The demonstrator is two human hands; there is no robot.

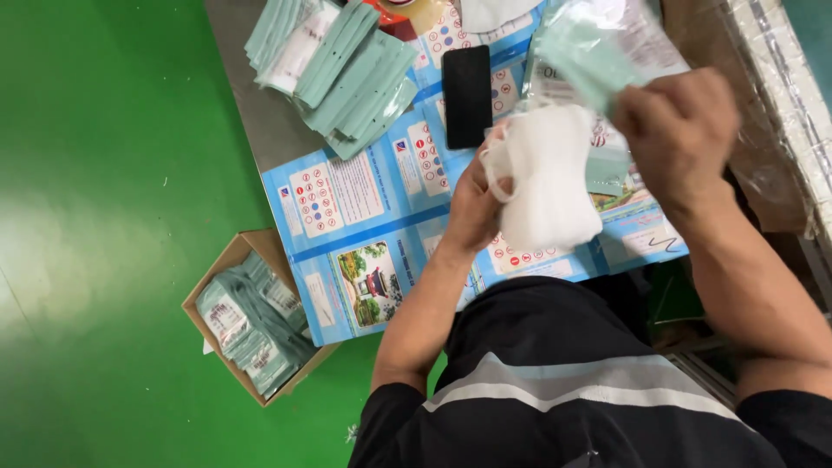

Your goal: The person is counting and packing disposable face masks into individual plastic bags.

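Observation:
My left hand (472, 204) grips a folded wad of white gauze (546, 173) over the table, fingers curled around its left edge. My right hand (680, 130) is closed on a clear plastic packet with a pale green insert (589, 43), held just above and to the right of the gauze. The two hands are close together, the packet's lower end meeting the top of the gauze. Part of the packet is hidden behind my right hand.
A blue printed sheet (364, 217) covers the grey table (260, 121). A black phone (467, 95) lies on it. A heap of green packets (347, 69) sits at the far left. A cardboard box (230, 260) with packets stands on the green floor (104, 217).

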